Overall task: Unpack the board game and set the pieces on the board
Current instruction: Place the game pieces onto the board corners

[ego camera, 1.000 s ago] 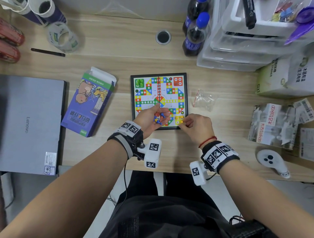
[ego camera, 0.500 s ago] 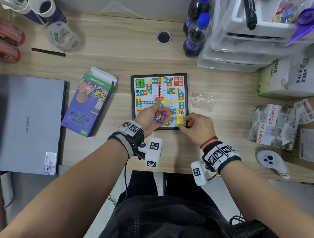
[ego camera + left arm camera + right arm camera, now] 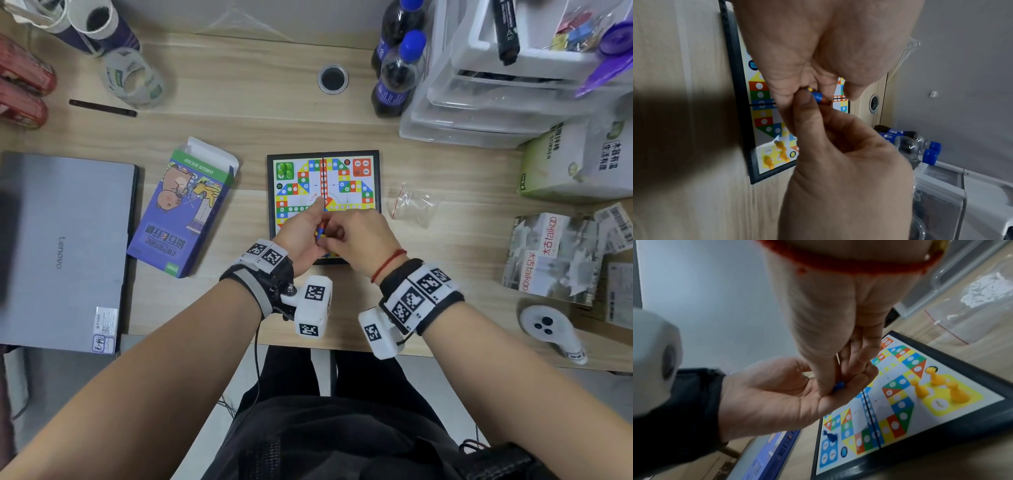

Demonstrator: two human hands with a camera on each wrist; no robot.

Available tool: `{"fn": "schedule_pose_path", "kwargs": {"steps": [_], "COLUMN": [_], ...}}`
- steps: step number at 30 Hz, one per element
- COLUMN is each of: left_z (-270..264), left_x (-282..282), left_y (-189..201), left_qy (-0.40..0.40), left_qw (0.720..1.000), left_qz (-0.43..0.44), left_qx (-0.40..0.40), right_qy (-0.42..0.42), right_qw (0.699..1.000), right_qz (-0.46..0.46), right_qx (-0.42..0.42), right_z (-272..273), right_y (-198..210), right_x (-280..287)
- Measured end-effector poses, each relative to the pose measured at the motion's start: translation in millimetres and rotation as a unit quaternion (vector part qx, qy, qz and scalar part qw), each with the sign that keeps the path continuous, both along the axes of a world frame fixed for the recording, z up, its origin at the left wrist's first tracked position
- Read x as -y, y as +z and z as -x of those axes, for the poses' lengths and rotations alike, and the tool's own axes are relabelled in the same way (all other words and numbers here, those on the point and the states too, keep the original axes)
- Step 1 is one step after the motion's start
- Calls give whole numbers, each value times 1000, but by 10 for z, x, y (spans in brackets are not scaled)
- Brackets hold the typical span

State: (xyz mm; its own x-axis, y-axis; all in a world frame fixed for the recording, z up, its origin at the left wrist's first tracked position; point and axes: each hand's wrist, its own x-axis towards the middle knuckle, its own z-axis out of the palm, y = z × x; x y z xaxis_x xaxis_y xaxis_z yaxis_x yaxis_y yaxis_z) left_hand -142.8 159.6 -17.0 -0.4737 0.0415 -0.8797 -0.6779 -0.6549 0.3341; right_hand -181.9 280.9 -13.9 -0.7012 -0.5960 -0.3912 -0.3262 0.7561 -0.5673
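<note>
**Right hand back at the palm for a blue pawn**

Change vs. half a second ago: right hand [image 3: 356, 236] has left the near-right yellow corner of the board [image 3: 375, 178] and crossed left to the left hand [image 3: 301, 236]. Reads as: yellow placement done, next pick under way.

Left hand: palm up, fingers cupped round the loose pawns [image 3: 819, 97] (blue, reddish and yellow ends show), held over the board's near half. Right hand: thumb and fingertips pinched on a blue pawn [image 3: 838, 386] in that palm; not yet lifted clear.

On the board: three yellow pawns [image 3: 937, 386] upright in the yellow home area, a fourth on the spot just beside it; one blue pawn [image 3: 830, 436] at the near-left blue corner; green pawns [image 3: 285, 169] far left. Red corner too small to judge.

Emptied plastic bag [image 3: 411, 202] lies right of the board, box [image 3: 185, 205] left.

Judgement: blue corner next, well under half filled.
</note>
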Motion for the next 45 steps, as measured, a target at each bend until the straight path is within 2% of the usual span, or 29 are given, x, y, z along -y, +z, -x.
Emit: {"fn": "schedule_pose_path", "kwargs": {"steps": [8,16,24,27,29,31,34,38,45], "left_z": [31,-10,-16,-17,-24,-38,-82,-130,-177], "left_x": [-25,60,32,44,63,80,95,75,63], "left_y": [-27,-98,-62,-85,-101,-104,-122,-121,-105], "left_qy": [39,45,41,48,45,27,8,-5,-6], "left_qw": [999,999,999,999,999,999,998,998,998], "left_qz": [3,-15,-1,-11,2,30,55,58,55], "left_qx": [9,8,16,11,12,20,27,33,37], "right_qy": [25,-28,-77,-83,-120,-135,-105,-76,-15], "right_qw": [999,996,986,983,979,978,987,992,997], "right_qz": [12,73,146,161,164,157,113,88,-12], "right_qx": [-37,-43,8,-19,-23,-15,-32,-40,-75], "right_z": [-41,-16,9,73,143,204,210,92,-154], "right_y": [22,46,90,114,106,71,-4,-178,-386], "right_x": [107,-12,-66,-110,-188,-308,-501,-638,-620]}}
